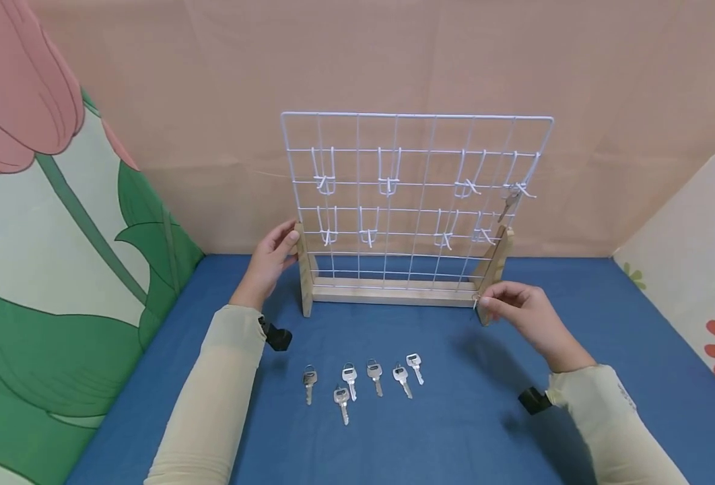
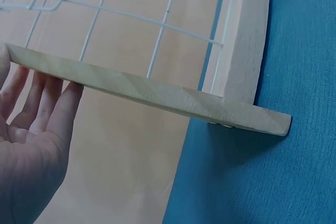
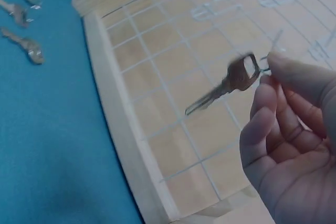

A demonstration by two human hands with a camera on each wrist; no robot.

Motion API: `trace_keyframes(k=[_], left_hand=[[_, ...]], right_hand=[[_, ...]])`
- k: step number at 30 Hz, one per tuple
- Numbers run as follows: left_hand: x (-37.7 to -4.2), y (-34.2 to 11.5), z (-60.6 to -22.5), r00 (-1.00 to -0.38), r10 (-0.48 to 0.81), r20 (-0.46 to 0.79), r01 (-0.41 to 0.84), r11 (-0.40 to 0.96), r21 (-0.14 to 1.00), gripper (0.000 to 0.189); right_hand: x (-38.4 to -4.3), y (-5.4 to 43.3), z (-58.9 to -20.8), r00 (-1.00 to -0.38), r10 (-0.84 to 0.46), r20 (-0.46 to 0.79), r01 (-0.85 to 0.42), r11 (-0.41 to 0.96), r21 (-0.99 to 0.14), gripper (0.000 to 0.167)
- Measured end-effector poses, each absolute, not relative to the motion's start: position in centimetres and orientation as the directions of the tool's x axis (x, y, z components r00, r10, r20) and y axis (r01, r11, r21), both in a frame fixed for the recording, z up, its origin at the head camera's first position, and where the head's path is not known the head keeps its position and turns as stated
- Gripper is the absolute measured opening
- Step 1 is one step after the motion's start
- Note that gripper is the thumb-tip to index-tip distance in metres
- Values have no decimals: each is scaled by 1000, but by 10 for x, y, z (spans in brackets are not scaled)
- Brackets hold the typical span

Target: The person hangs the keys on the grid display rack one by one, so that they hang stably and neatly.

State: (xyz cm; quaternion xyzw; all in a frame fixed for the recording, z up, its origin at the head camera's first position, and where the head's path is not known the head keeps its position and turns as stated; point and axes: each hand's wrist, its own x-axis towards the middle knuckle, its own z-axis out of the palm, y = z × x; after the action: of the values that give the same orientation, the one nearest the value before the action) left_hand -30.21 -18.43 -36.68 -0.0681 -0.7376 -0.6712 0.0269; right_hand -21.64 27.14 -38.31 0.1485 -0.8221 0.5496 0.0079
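A silvery key (image 3: 227, 85) with a squarish, slotted head hangs by its ring, pinched in the right hand's (image 1: 518, 310) grip, beside the right foot of a white wire rack (image 1: 390, 295) near the counter's (image 1: 442, 438) far edge. The left hand's (image 1: 270, 259) grip clasps the rack's pale wooden upright (image 2: 147, 92). Blue cloth covers the counter; behind rises a tan backdrop (image 1: 418, 54).

The head camera looks forward and down from above and behind the left fingers (image 2: 64, 107) and right fingers (image 3: 264, 98), far enough off to frame the whole wire rack (image 1: 388, 294). The left wrist camera (image 1: 277, 336) faces the wooden end piece (image 2: 149, 89) at the left fingers, close up. The right wrist camera (image 1: 534, 401) looks closely past the right fingers at a key (image 3: 238, 80), sharing with the head view loose keys (image 1: 375, 372) well apart from those fingers.
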Motion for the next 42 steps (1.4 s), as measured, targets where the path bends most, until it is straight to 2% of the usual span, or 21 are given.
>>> trace_keyframes(k=[6, 11, 19, 42], left_hand=[[-302, -187, -369, -987, 71, 141, 146, 85, 986, 58], [-303, -187, -369, -986, 69, 151, 156, 87, 984, 59], [-304, -186, -369, -987, 65, 146, 151, 80, 985, 58], [-303, -186, -369, -989, 64, 135, 140, 88, 986, 56]], right_hand=[[-218, 275, -380, -937, -221, 270, -282, 23, -959, 9], [-224, 272, -371, -929, -146, 341, -315, -173, -933, 14], [-236, 263, -357, -930, -64, 361, -325, -313, -892, 14], [-255, 235, -357, -982, 95, 161, -187, -501, -845, 9]])
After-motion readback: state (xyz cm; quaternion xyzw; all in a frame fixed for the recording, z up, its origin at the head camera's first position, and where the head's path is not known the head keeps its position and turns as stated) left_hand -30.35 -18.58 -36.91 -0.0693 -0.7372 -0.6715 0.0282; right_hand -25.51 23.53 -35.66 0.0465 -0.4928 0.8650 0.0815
